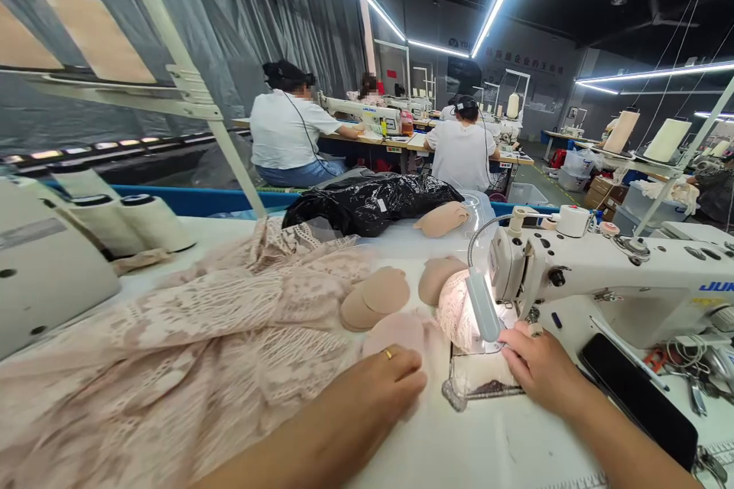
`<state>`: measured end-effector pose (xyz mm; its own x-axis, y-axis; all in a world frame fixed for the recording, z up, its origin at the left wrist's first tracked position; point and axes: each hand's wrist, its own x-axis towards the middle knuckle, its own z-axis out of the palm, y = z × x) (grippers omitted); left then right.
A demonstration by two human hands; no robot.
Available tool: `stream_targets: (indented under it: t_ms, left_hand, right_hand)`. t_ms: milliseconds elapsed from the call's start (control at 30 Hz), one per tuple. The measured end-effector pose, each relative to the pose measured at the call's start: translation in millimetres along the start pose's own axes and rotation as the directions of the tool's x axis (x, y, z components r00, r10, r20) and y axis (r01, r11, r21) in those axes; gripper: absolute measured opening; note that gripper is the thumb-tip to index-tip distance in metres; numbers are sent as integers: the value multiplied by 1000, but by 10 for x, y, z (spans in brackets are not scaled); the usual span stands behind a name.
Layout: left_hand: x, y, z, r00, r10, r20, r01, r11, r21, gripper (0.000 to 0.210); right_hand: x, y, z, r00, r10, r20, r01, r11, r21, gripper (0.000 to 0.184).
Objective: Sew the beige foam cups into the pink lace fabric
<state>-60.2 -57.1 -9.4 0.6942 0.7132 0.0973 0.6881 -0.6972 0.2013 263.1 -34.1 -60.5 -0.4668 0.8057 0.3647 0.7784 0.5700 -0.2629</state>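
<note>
My left hand (385, 382), with a ring on one finger, is curled over the lower edge of a pale pink bra pad (395, 332) and closed on it; the fingertips are partly hidden. My right hand (542, 363) is at the needle area of a white sewing machine (608, 267), its fingers bent together; whatever they pinch is hidden. Pale pink lace (457, 309) lies bunched under the lit lamp (483, 306) by the needle. Beige bra pads (385, 290) overlap just beyond my left hand. A large lace garment (229, 336) spreads over the left of the table.
A black plastic bag (372, 202) lies at the table's far side, a loose pad (441, 219) beside it. A phone (639, 397) and scissors (696, 395) lie at right. Thread cones (152, 223) stand left. Co-workers (292, 126) sit at machines ahead.
</note>
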Motion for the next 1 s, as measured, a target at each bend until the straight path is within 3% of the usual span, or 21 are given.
stream_targets:
  t_ms: [100,267,367,467,733,1000]
  left_hand:
    - [308,35,68,990,89,-111,-90,996,1,29]
    - [802,36,337,926,203,-318,-219,976,-14,29]
    - [975,33,500,901,211,-380,-236,972,-20,27]
    - [1030,58,545,879,199,-434,-227,974,-13,30]
    - [957,227,309,888,174,-426,-171,984,46,33]
    - [1016,223,292,923,104,-371,-76,993,88,32]
  right_hand:
    - [15,-18,-23,1000,-1,-4,1,1000,4,23]
    - [49,-60,-75,998,-44,-51,44,999,-3,20]
    - [60,-81,-100,997,-55,-56,55,999,0,19]
    - [64,-96,-118,996,-65,-60,65,998,-4,19]
    - [58,-115,-134,997,-59,-49,59,998,-1,21]
    - [38,-91,-104,999,-31,-38,31,1000,-6,22]
